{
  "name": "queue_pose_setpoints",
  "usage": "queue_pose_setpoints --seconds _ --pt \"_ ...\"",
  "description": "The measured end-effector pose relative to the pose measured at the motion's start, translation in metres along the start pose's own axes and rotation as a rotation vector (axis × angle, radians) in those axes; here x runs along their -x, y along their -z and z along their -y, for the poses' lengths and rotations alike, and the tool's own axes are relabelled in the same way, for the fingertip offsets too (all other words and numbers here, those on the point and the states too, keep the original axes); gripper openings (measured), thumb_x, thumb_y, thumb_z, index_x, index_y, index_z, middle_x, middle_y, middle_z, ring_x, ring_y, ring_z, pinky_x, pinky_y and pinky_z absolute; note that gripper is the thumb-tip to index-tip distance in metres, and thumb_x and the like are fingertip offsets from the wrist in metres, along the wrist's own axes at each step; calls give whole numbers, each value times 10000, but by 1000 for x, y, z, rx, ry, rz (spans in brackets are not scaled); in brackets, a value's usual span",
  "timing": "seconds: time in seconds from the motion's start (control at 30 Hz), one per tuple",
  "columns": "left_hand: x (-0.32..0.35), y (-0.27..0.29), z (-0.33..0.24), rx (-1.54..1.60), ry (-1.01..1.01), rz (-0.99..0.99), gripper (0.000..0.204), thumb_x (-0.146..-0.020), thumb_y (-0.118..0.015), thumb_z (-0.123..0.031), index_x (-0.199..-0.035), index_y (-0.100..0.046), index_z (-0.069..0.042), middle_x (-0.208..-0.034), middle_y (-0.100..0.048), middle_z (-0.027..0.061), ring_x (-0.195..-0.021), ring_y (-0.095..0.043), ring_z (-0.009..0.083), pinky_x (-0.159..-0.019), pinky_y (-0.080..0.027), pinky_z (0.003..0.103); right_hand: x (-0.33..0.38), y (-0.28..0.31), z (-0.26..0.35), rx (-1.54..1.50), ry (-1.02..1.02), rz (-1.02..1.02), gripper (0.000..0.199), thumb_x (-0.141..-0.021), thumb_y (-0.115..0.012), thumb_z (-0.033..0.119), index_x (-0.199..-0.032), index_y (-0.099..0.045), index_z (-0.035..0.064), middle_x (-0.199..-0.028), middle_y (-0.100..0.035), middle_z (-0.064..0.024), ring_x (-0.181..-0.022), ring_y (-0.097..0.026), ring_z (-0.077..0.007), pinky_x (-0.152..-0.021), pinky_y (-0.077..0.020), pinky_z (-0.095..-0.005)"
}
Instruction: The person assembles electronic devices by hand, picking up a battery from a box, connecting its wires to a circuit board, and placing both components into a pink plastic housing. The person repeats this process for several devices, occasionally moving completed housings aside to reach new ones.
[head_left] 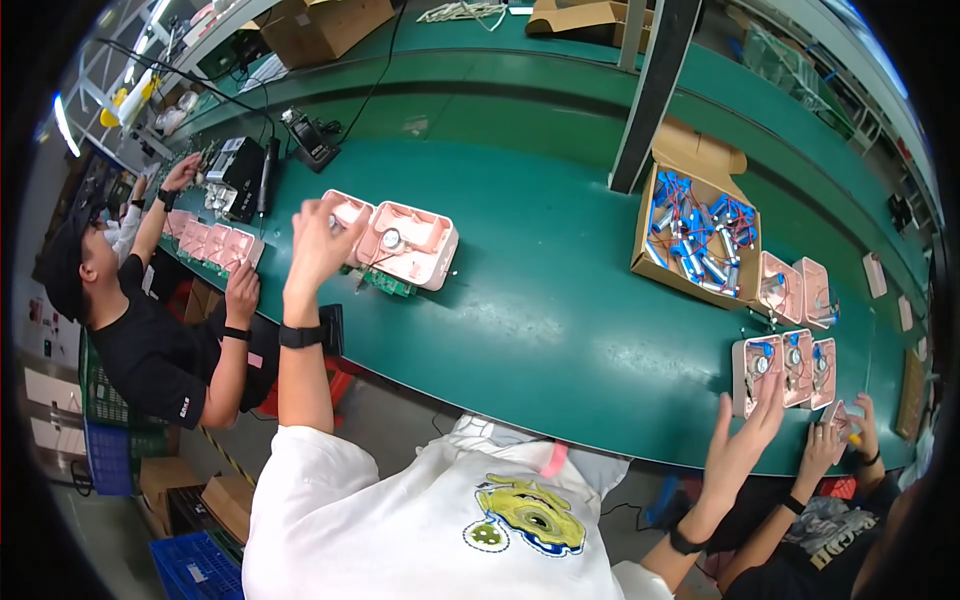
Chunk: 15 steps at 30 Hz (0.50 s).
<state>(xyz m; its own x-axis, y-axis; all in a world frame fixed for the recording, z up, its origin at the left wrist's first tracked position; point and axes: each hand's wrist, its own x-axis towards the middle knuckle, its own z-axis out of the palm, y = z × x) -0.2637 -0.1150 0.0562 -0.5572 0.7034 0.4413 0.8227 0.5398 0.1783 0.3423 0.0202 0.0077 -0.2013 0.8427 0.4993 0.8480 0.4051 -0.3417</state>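
Observation:
My left hand [322, 248] is raised over the left part of the bench, its fingers bent and its thumb apart from them. It overlaps a pink plastic case [347, 208] and partly hides it; whether it touches the case I cannot tell. Right beside that stands a second open pink case [418, 235] with a round metal part on wires inside, and a green circuit board [388, 283] shows at its near edge. My right hand [742, 440] is empty, fingers stretched, just in front of a pink case [745, 385] in a group of 3 with round parts and blue pieces inside.
A cardboard box [648, 262] of blue cylindrical cells with red wires stands at the right, by two more pink cases [780, 285]. Co-workers sit on both sides; one's hand [242, 290] touches a row of pink cases. A metal post [655, 100] rises from the green bench [540, 330].

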Motion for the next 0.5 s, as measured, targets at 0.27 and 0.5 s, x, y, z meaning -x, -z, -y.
queue_pose_setpoints --seconds 0.27,0.5 --pt "-70 -20 88 595 363 603 871 -795 -894 -611 -1347 -671 24 -933 -709 79 -777 -680 178 -605 -525 291 45 -23 30 -327 20 335 592 -967 -741 93 -1500 -509 -20 -1659 -379 -244 -1458 -453 -471 -1186 -401 -522" --pt "-74 -23 63 500 386 789 543 -811 -896 -478 -1036 -718 -18 -753 -630 -10 -633 -578 116 -522 -419 291 49 -23 69 -368 53 390 530 -991 -713 121 -1466 -531 -27 -1642 -405 -245 -1410 -512 -486 -1158 -441 -520"
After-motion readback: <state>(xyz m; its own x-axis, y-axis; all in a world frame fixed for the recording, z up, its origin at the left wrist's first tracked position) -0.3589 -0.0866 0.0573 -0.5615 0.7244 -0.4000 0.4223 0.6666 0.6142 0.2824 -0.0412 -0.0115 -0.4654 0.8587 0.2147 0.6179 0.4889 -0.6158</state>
